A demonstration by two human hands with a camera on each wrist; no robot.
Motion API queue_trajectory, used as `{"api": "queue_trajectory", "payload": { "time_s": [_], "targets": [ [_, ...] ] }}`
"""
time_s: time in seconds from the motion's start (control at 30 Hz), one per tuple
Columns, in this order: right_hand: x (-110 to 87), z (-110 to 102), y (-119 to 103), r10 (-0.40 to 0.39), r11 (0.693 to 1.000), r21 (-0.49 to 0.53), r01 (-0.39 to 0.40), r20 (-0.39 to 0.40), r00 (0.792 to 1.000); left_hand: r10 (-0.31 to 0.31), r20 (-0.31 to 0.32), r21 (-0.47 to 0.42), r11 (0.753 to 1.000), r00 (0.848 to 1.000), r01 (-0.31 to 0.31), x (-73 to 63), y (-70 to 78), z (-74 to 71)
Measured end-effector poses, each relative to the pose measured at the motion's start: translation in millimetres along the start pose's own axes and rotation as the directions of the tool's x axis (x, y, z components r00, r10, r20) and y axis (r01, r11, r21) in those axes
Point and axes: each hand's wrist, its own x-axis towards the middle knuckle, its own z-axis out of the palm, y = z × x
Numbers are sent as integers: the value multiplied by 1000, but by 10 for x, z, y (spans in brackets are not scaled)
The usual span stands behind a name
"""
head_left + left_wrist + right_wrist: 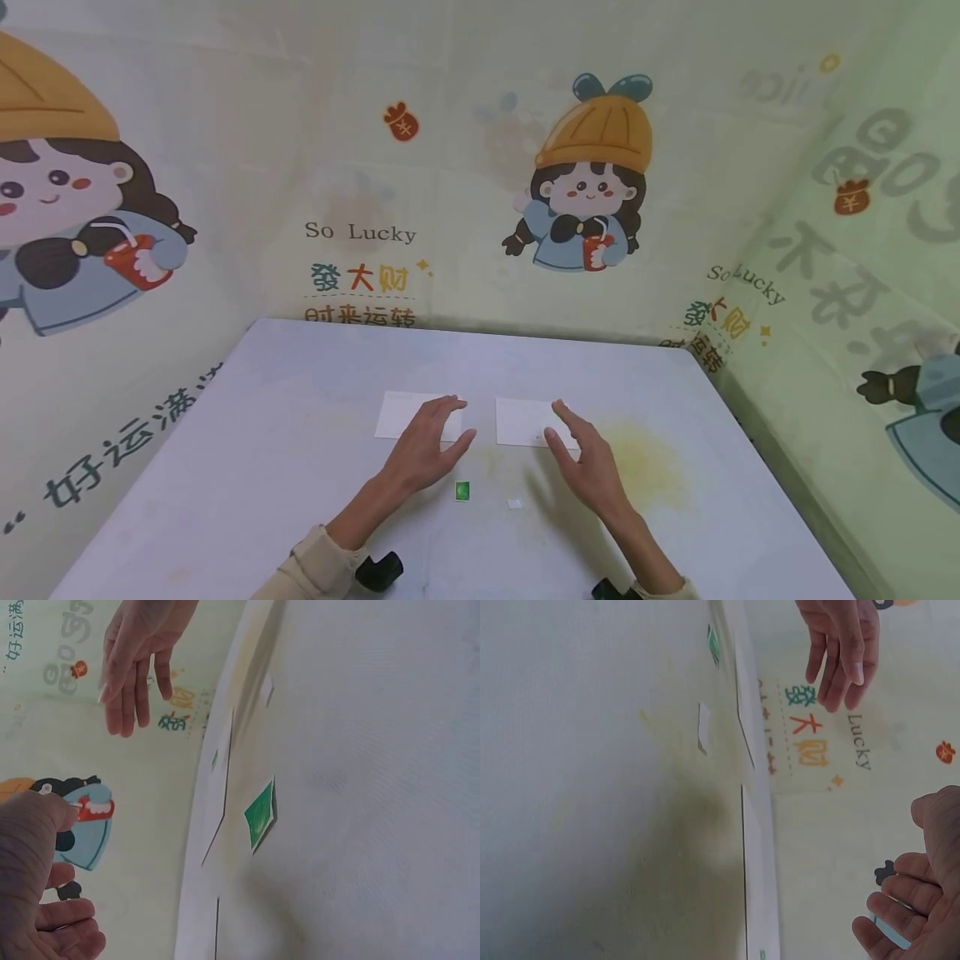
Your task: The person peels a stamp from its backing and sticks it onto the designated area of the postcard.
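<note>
My left hand [426, 442] hovers over the table with its fingers extended and holds nothing. Behind its fingers lies a blank-looking white card [397, 412], partly covered from view by the hand. Across from it, my right hand [588, 462] is raised too, fingers loosely spread and nothing in its grasp. Its fingertips overlap a second white card [517, 421] in the head view; a small green mark [214, 760] shows on that card in the left wrist view. Nearer to me, between the hands, lie a small green rectangle with a white border [462, 492] and a tiny white piece [514, 504].
The white tabletop [300, 467] carries a yellowish stain [645, 467] right of the right hand. Printed cloth walls [450, 167] with cartoon figures and lettering stand behind and at the sides. A black wrist device [380, 572] sits at the left sleeve.
</note>
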Motion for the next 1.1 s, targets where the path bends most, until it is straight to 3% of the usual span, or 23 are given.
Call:
{"api": "queue_trajectory", "payload": {
  "time_s": [0.17, 0.53, 0.83, 1.1],
  "targets": [
    [-13, 44, -43, -30, 1000, -2, 30, 2, 1000, -18, -17, 1, 1000, 1000, 18, -63, -31, -81],
    [-19, 118, -177, -19, 1000, -23, 20, 42, 999, -30, -67, 13, 999, 997, 31, -173, -142, -213],
    [-17, 190, -290, 3, 1000, 26, -6, 118, 993, -49, -91, 44, 998, 995, 53, -238, -240, -309],
    [-27, 303, -373, -34, 999, 33, 30, 131, 991, -61, -110, 56, 996, 992, 68, -289, -349, -382]
  ]
}}
